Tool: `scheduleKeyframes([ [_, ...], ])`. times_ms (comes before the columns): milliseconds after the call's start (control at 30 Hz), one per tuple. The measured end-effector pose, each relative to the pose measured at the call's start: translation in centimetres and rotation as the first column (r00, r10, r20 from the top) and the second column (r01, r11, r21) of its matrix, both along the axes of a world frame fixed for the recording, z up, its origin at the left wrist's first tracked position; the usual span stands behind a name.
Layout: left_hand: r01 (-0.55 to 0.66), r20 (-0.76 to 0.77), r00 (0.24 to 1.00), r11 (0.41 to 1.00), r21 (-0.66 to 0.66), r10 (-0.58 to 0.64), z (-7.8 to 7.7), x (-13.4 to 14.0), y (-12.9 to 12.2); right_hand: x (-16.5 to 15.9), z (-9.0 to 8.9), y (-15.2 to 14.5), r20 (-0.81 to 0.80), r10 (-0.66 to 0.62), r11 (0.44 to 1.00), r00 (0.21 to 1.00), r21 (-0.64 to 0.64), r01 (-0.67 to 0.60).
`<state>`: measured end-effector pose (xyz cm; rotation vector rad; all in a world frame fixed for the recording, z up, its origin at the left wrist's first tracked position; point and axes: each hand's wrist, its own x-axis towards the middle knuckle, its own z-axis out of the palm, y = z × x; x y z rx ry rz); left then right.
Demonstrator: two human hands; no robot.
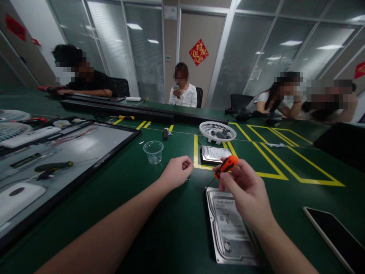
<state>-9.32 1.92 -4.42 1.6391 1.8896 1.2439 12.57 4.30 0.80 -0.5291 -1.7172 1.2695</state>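
Leaning over the drive [226, 224], the screwdriver [227, 166], clamped in the right grip [246, 186], is best squared upright; left grip [178, 172] curled closed, any contents hidden.

A green table [176, 228] carries two hard drives [224, 228], a clear cup [153, 153], a white slatted dish [203, 132] and a phone [336, 236].

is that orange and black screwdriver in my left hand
No, the orange and black screwdriver is held in your right hand, while your left hand is apart from it.
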Motion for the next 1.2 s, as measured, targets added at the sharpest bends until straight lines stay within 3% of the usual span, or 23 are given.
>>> scheduleKeyframes([
  [700,0.008,0.002,1.000,1.000,0.010,-0.008,-0.12,-0.07,0.08,-0.18,-0.13,0.22,0.020,-0.068,0.998,0.998,0.014,0.067],
  [933,0.001,-0.009,1.000,1.000,0.007,-0.001,0.00,-0.02,0.02,0.04,-0.02,0.07,-0.014,0.007,1.000,1.000,-0.013,-0.007],
  [1200,0.010,-0.003,1.000,1.000,0.012,-0.010,0.01,-0.05,0.10,-0.05,-0.36,0.45,0.073,-0.100,0.994,0.992,0.050,0.097],
])
